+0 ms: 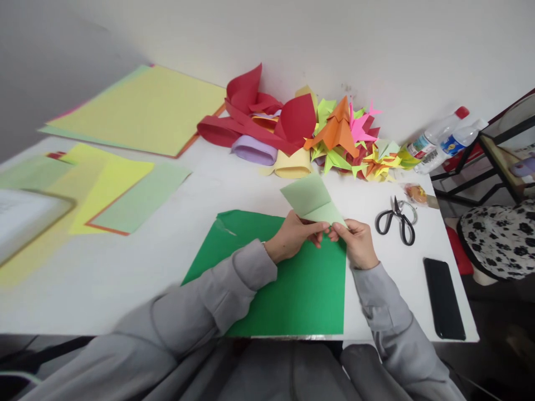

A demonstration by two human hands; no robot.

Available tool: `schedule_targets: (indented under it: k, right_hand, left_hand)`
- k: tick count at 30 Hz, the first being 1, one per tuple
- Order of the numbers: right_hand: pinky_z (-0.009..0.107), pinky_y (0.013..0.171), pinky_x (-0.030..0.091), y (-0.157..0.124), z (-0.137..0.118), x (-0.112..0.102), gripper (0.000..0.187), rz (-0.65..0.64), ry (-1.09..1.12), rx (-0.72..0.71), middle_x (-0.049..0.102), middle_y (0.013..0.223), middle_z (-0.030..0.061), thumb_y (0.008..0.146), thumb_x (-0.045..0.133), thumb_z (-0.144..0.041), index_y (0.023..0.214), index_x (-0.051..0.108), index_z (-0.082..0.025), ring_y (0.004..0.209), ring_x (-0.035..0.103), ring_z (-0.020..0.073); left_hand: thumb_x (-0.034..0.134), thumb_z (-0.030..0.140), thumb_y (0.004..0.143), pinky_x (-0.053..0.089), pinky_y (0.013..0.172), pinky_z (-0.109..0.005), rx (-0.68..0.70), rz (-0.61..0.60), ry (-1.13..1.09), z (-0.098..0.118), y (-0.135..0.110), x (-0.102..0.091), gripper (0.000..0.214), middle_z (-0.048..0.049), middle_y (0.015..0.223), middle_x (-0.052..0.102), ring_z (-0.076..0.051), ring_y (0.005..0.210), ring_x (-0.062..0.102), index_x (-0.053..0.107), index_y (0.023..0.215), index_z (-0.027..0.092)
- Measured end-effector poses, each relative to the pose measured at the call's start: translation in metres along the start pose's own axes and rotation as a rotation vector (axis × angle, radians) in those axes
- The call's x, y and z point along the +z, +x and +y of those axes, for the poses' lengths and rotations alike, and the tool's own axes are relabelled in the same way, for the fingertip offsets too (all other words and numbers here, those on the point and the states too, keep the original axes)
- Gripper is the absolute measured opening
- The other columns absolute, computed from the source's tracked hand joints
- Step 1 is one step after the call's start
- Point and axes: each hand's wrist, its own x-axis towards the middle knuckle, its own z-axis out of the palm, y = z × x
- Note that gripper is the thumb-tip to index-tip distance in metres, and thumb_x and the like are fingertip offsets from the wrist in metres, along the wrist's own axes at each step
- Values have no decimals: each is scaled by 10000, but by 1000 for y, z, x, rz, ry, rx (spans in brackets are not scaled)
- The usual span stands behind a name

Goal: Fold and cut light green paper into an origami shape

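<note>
A piece of pale green paper (307, 195) with a crease across it is held up above the far right part of a dark green sheet (292, 295). My left hand (292, 236) pinches its near edge, thumb on top. Close beside it, my right hand (355, 239) grips the near right corner between thumb and fingers. Both thumbs almost meet at that edge. The fingers beneath the paper are partly hidden.
Black-handled scissors (397, 220) and a black phone (443, 298) lie at right. Folded paper shapes (338, 131), red paper loops (259, 117) and bottles (449, 147) stand along the wall. Large yellow sheets (142, 108) and paper strips (142, 195) lie at left.
</note>
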Motion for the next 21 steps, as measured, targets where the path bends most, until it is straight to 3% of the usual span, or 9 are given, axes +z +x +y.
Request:
schedule_targets:
  k: [8, 15, 21]
  right_hand:
    - [259, 533, 489, -1, -6, 2, 219, -33, 42, 30, 699, 602, 19, 677, 779, -391, 649, 717, -183, 513, 594, 125]
    - [244, 516, 463, -1, -2, 0, 242, 19, 77, 47, 684, 569, 11, 689, 774, -379, 600, 676, -176, 484, 575, 113]
    - [235, 495, 447, -2, -3, -2, 263, -13, 88, 51, 664, 541, -3, 700, 764, -385, 586, 656, -174, 454, 548, 102]
  left_hand:
    - [807, 306, 592, 455, 370, -228, 28, -22, 78, -3, 0, -1, 260, -8, 455, 586, -107, 379, 516, 642, 596, 105]
    - [837, 279, 523, 412, 362, -212, -18, 119, -58, 2, 3, -2, 253, -15, 514, 619, -73, 372, 486, 664, 556, 97]
    - [827, 277, 532, 432, 377, -229, -30, 75, -57, 4, 3, -4, 235, -20, 493, 611, -92, 384, 509, 678, 556, 96]
